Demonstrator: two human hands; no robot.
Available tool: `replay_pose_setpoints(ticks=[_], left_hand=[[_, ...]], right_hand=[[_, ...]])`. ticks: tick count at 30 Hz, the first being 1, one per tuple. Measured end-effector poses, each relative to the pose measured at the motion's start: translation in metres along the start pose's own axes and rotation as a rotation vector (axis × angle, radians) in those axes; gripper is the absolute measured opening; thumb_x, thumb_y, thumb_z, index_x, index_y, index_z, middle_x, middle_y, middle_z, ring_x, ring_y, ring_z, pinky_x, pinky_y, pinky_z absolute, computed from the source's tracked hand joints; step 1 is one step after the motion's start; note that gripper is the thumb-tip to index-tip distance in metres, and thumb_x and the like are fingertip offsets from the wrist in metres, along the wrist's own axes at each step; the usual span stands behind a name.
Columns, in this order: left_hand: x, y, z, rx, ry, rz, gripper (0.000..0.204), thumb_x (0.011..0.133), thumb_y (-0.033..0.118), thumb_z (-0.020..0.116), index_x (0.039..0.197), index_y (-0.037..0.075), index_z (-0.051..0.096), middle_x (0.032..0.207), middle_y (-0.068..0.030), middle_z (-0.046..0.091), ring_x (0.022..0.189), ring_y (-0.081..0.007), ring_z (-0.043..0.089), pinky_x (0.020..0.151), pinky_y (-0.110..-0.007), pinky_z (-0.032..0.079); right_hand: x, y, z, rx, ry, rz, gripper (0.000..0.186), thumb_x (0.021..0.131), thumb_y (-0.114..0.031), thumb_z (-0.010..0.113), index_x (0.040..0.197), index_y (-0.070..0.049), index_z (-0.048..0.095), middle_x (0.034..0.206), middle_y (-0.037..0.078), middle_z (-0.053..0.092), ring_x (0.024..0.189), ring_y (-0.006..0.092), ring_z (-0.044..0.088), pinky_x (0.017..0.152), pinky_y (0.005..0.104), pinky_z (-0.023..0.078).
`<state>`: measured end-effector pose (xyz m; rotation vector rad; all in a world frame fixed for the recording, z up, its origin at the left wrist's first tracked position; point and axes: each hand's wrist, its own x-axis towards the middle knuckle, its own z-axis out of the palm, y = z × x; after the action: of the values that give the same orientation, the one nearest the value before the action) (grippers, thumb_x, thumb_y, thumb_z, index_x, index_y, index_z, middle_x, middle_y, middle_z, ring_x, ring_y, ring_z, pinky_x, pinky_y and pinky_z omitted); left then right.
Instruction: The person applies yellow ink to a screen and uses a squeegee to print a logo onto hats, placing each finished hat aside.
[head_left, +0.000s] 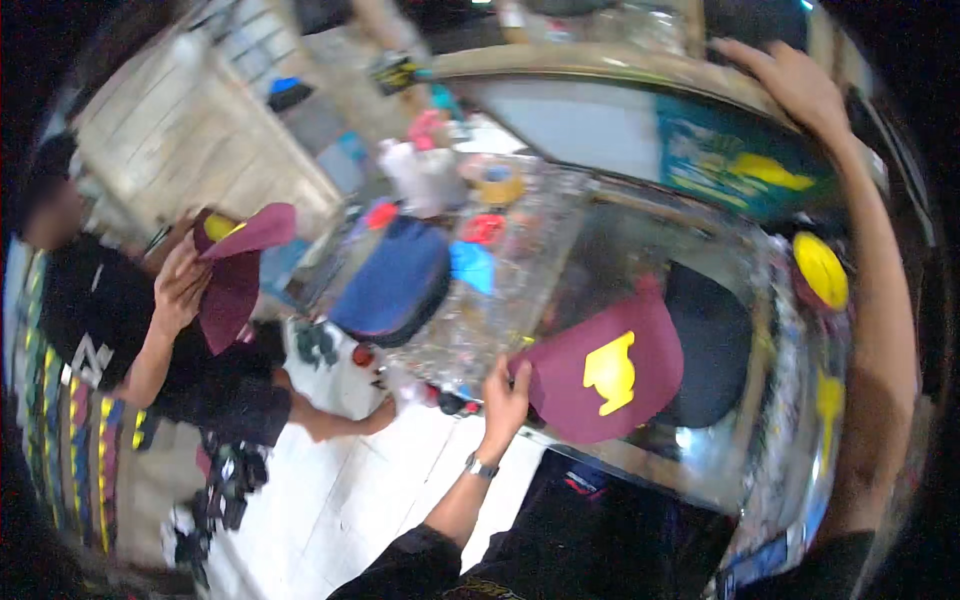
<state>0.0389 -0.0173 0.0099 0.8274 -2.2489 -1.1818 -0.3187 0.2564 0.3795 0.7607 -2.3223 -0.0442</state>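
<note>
My left hand (506,400) is closed on the left edge of a maroon fabric piece (655,370), shaped like a cap panel with a bright yellow emblem. The piece is held above a glass-topped table (590,245), partly over a black fabric piece (715,345) of similar outline. My raised right hand (795,92) is at the far right, by the wooden edge of a tilted screen frame (590,125). Its fingers look stretched out, though blurred; whether they press on the wood is unclear. The frame's mesh is pale, with a green and yellow area on the right.
A co-worker's hand (178,280) holds another maroon piece (240,265) at the left. A stack of blue fabric pieces (395,280), a tape roll (498,185) and a white bottle (405,175) crowd the cluttered tabletop. A round yellow item (820,270) sits at the right.
</note>
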Motion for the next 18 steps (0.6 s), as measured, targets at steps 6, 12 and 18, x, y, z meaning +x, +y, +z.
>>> replay_pose_setpoints(ticks=[6, 12, 18], left_hand=[[0.116, -0.08, -0.17, 0.174, 0.67, 0.02, 0.03, 0.097, 0.021, 0.054, 0.111, -0.005, 0.059, 0.11, -0.0225, 0.061, 0.099, -0.0333, 0.057, 0.088, -0.041, 0.045], [0.102, 0.028, -0.119, 0.257, 0.682, 0.526, 0.058, 0.094, 0.02, 0.061, 0.138, -0.01, 0.038, 0.144, -0.029, 0.04, 0.134, -0.0389, 0.039, 0.115, -0.043, 0.027], [-0.004, 0.097, 0.079, 0.432, -0.683, 1.023, 0.076, 0.083, 0.056, 0.064, 0.139, 0.007, 0.047, 0.156, -0.0181, 0.029, 0.145, -0.0442, 0.019, 0.117, -0.056, 0.018]], right_hand=[[0.012, 0.032, 0.003, -0.08, -0.031, -0.022, 0.034, 0.093, -0.034, 0.044, 0.127, -0.029, 0.05, 0.098, 0.024, 0.064, 0.092, 0.0408, 0.065, 0.083, 0.0463, 0.052], [0.023, -0.039, -0.019, 0.098, -0.062, 0.308, 0.089, 0.082, -0.076, 0.047, 0.092, 0.009, 0.071, 0.099, 0.031, 0.068, 0.095, 0.0419, 0.067, 0.085, 0.0468, 0.052], [0.008, -0.053, -0.054, 0.302, -0.235, 0.279, 0.085, 0.083, -0.073, 0.047, 0.1, 0.007, 0.07, 0.105, 0.03, 0.068, 0.101, 0.0422, 0.066, 0.088, 0.046, 0.052]])
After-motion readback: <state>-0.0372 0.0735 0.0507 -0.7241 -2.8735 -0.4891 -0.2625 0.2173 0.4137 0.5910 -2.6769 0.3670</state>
